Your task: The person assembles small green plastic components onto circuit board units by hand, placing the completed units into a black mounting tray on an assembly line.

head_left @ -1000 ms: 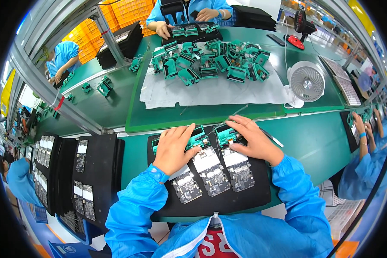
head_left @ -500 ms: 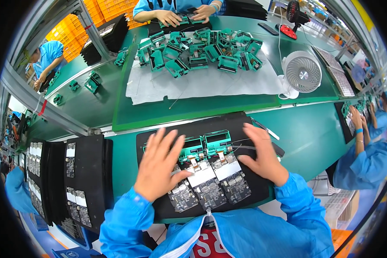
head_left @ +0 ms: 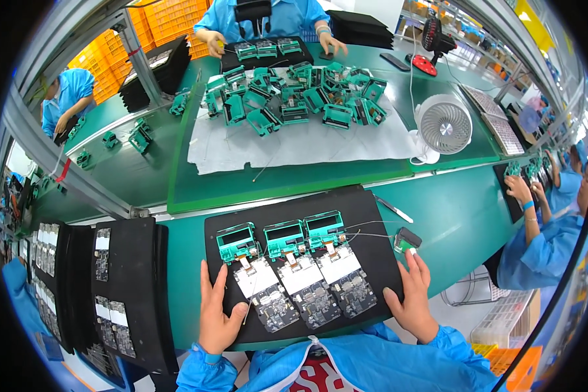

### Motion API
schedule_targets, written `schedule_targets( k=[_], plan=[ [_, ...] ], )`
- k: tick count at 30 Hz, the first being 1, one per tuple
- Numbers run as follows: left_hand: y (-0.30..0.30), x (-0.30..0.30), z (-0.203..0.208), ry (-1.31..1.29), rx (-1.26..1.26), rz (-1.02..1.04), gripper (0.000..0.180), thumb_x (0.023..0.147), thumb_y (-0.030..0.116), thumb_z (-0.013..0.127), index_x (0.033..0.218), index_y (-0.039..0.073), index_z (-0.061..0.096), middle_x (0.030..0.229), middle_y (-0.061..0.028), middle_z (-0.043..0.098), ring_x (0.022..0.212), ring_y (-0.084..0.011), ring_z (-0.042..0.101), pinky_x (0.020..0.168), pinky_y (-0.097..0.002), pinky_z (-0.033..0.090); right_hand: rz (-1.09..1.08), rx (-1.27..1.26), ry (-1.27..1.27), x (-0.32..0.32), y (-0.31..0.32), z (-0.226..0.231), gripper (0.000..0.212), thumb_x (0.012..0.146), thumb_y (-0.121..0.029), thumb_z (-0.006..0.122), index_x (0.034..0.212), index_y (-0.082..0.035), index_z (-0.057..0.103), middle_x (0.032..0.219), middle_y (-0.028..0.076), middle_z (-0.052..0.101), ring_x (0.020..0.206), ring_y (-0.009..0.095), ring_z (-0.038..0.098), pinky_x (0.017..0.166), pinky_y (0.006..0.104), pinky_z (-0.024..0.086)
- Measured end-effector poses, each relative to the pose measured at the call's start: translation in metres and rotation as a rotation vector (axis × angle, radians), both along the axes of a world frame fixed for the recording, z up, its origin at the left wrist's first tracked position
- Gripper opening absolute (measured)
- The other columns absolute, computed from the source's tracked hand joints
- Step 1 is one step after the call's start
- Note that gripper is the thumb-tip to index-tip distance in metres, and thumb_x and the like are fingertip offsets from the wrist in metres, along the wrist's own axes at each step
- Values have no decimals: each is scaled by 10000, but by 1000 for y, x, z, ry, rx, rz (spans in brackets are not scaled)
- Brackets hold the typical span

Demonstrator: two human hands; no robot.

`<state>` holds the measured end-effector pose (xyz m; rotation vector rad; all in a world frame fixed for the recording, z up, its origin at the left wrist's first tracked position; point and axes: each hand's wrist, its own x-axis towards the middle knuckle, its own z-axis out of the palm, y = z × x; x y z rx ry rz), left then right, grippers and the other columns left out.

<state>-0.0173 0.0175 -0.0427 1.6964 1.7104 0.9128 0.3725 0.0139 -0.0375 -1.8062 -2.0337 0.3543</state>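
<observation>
On a black foam mat [head_left: 219,333] lie three assemblies side by side. Each joins a green plastic housing [head_left: 284,238] by a short flat cable to a dark circuit board [head_left: 315,302] with a white patch. My left hand [head_left: 219,313] rests at the mat's left edge, fingers spread and holding nothing; its thumb is near the leftmost board. At the mat's right edge is my right hand [head_left: 411,297], its fingers apart. Its fingertips reach close to a small black-and-green part [head_left: 408,240]; whether they touch it I cannot tell. Thin wires trail from the housings.
A pen-like tool [head_left: 393,209] lies beyond the mat's right corner. Ahead, many green housings [head_left: 264,121] are heaped on a white sheet [head_left: 222,153], beside a white fan [head_left: 443,124]. Black boards [head_left: 127,287] with circuit boards stand left. A co-worker [head_left: 277,19] sits opposite.
Both my hands have drawn back and lowered to the mat's sides, uncovering the leftmost assembly. The black-and-green part now shows by my right fingers. The co-worker opposite has moved their hands apart.
</observation>
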Motion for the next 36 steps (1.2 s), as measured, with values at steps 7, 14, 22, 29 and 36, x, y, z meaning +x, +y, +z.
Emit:
schedule_targets(
  k=[7,14,22,29,36],
  plan=[
    [-1,0,2,-197,37,79,535,922,327,742,1352,47,592,1606,-267,283,1467,-361,349,1180,-452,308,-56,-401,1846,-24,-22,17,781,894,-187,725,1562,-22,354,1575,157,397,1394,279,449,1161,471,358],
    [5,-8,-4,-457,-1,118,408,945,239,693,1283,23,618,1585,-234,344,1461,-316,361,1193,-422,261,-71,-738,1328,-44,-35,-9,770,898,-188,774,1536,-16,378,1516,118,455,1357,205,467,1122,351,398],
    [-3,9,17,-723,58,72,380,976,166,601,1320,8,574,1573,-211,410,1495,-310,330,1226,-432,195,-138,-742,1926,-42,-30,-33,489,913,-159,667,1357,11,554,1343,160,631,1179,289,635,970,428,531],
    [0,45,29,-653,2,-177,407,929,19,658,1327,2,575,1485,-185,514,1439,-301,436,1207,-416,309,-263,24,2091,56,-12,-37,535,993,-322,445,1406,6,540,1423,157,601,1307,344,564,1149,504,406],
    [0,47,30,-286,-9,-200,277,909,26,686,1187,19,677,1298,-147,664,1230,-295,621,1075,-378,458,-498,338,1918,245,2,-67,421,1020,-349,517,1335,-84,606,1317,55,680,1184,229,649,995,410,528]
  ],
)
